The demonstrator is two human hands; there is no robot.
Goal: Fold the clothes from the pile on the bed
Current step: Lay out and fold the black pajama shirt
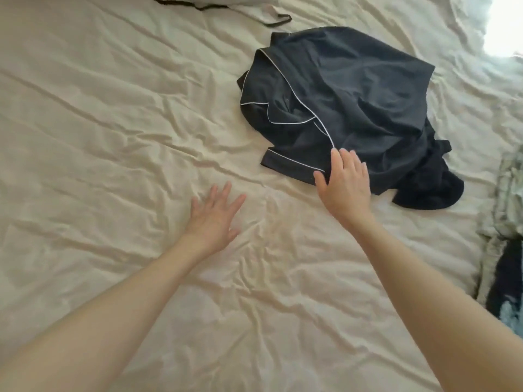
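Both hands are spread flat: the left hand on the bed, the right hand on the dark pyjama shirt's near edge.

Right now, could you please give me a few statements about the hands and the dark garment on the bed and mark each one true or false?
1. The right hand rests with straight fingers on the near edge of the dark pyjama top. True.
2. The left hand grips a sleeve of the top. False: it is spread open over the bare cream sheet, apart from the top.
3. The top has white piping along its collar and edges. True.
4. The top lies neatly folded into a square. False: it lies crumpled and unfolded.
5. More clothes show at the right edge of the view. True.
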